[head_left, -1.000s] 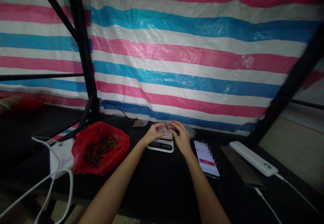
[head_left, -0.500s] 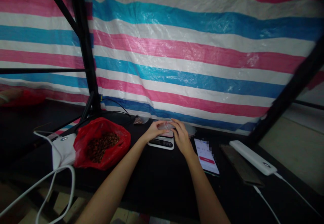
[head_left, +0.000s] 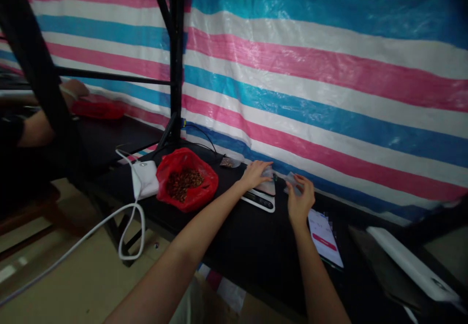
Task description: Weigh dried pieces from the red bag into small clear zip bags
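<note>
Both bare forearms reach up from the bottom edge toward the middle of the frame, the left one long and slanted from lower left, the right one steeper from lower right. The left hand (head_left: 256, 172) lies palm down with fingers extended and together. The right hand (head_left: 300, 198) is raised, back toward the camera, its fingertips pinched together at the top.

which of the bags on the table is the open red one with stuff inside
The red bag left of the scale, open with brown pieces showing. The small clear bags by the left hand and right hand are transparent, not red.
</note>
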{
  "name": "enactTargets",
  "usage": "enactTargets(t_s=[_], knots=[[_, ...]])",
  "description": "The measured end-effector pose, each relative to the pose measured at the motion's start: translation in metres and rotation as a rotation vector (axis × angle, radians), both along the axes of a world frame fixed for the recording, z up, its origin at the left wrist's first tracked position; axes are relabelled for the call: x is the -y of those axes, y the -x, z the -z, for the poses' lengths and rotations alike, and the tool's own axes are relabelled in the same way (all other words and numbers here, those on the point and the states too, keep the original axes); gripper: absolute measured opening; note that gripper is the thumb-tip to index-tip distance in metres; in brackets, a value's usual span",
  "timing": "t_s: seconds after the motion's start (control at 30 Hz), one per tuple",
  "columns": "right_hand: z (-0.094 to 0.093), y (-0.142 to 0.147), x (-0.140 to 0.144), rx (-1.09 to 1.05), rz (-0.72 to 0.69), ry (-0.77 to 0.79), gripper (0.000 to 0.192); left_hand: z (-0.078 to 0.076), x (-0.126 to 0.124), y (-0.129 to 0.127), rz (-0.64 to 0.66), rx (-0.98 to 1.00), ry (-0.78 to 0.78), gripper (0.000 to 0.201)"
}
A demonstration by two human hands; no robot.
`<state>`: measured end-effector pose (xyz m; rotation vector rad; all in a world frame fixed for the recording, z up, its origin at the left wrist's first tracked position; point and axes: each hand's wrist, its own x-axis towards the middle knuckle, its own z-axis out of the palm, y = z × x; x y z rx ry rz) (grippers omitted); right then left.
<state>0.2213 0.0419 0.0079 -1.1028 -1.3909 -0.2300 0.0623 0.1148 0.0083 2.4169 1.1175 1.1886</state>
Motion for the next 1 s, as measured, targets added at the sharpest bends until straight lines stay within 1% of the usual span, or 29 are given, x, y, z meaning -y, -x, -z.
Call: enactTargets(t_s=[0.1, 0.13, 0.17, 0.23, 0.3, 0.33, 0.37, 0.4, 0.43, 0.47, 0.5, 0.57, 0.63, 0.67, 0.73, 0.8, 0.87, 0.93, 1.0], knots=[[0.002, 0.000, -0.002, 0.003, -0.014, 0.013, 0.029, -0.005, 0.012, 0.005, -0.020, -0.018, 0.016, 0.081], [0.002, 0.001, -0.002, -0.002, -0.016, 0.022, 0.030, -0.008, 0.019, 0.008, -0.017, 0.001, 0.017, 0.081], [0.002, 0.002, -0.002, -0.014, -0.022, 0.038, 0.033, -0.013, 0.030, 0.014, -0.008, 0.028, 0.011, 0.076], [0.000, 0.005, 0.000, -0.052, -0.040, 0.082, 0.043, -0.025, 0.059, 0.032, 0.014, 0.105, -0.018, 0.054], [-0.003, 0.008, 0.003, -0.053, -0.042, 0.123, 0.054, -0.035, 0.100, 0.059, 0.044, 0.189, -0.055, 0.029], [-0.004, 0.011, 0.005, -0.026, -0.037, 0.137, 0.055, -0.037, 0.124, 0.075, 0.022, 0.259, -0.066, 0.023], [-0.004, 0.014, 0.007, 0.015, -0.034, 0.148, 0.053, -0.035, 0.148, 0.091, -0.030, 0.334, -0.046, 0.022], [-0.004, 0.018, 0.008, 0.060, -0.042, 0.154, 0.049, -0.030, 0.172, 0.106, -0.124, 0.440, -0.021, 0.022], [-0.003, 0.024, 0.008, 0.097, -0.071, 0.158, 0.045, -0.022, 0.194, 0.120, -0.252, 0.580, -0.002, 0.022], [-0.002, 0.031, 0.008, 0.116, -0.121, 0.159, 0.042, -0.011, 0.215, 0.133, -0.390, 0.724, 0.029, 0.023], [-0.001, 0.040, 0.008, 0.115, -0.181, 0.156, 0.040, 0.001, 0.232, 0.143, -0.501, 0.832, 0.074, 0.025], [0.000, 0.065, 0.005, 0.096, -0.304, 0.148, 0.037, 0.027, 0.255, 0.158, -0.584, 0.906, 0.204, 0.031], [-0.003, 0.097, 0.002, 0.118, -0.413, 0.158, 0.034, 0.047, 0.262, 0.166, -0.589, 0.963, 0.315, 0.037], [-0.006, 0.115, 0.000, 0.160, -0.461, 0.169, 0.033, 0.053, 0.260, 0.168, -0.570, 1.004, 0.353, 0.040], [-0.013, 0.152, -0.003, 0.285, -0.550, 0.197, 0.031, 0.060, 0.247, 0.173, -0.510, 1.109, 0.406, 0.049], [-0.020, 0.185, -0.008, 0.425, -0.630, 0.228, 0.028, 0.061, 0.228, 0.179, -0.446, 1.211, 0.456, 0.059], [-0.025, 0.210, -0.012, 0.544, -0.722, 0.286, 0.027, 0.060, 0.210, 0.187, -0.393, 1.286, 0.512, 0.069], [-0.027, 0.226, -0.018, 0.664, -0.769, 0.342, 0.031, 0.060, 0.195, 0.196, -0.339, 1.339, 0.560, 0.073], [-0.028, 0.232, -0.022, 0.826, -0.747, 0.372, 0.035, 0.059, 0.184, 0.203, -0.267, 1.367, 0.572, 0.070]])
